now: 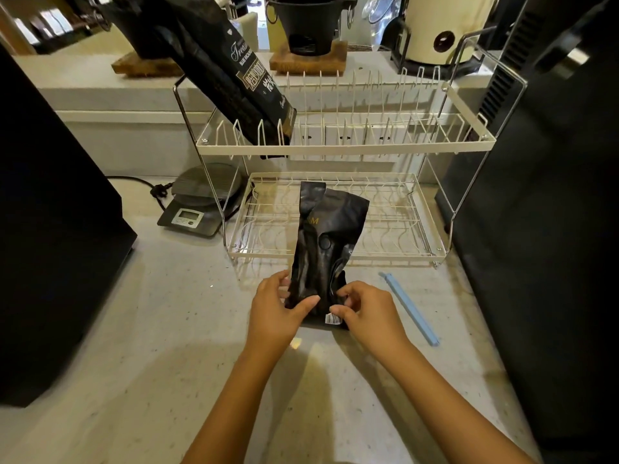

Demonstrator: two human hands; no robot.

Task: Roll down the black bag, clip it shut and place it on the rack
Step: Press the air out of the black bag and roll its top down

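A crumpled black bag (326, 242) stands upright on the counter, just in front of the white two-tier wire rack (341, 149). My left hand (278, 311) grips the bag's lower left side, thumb across its front. My right hand (363, 313) pinches the lower right edge beside a small white label. The bag's top is open and unrolled. A light blue sealing clip (410, 309) lies flat on the counter to the right of my right hand, apart from it.
A second, larger black printed bag (231, 78) leans in the rack's upper tier at the left. A digital scale (201, 202) sits left of the rack. Dark appliances (57, 229) flank the speckled counter (150, 329) on both sides.
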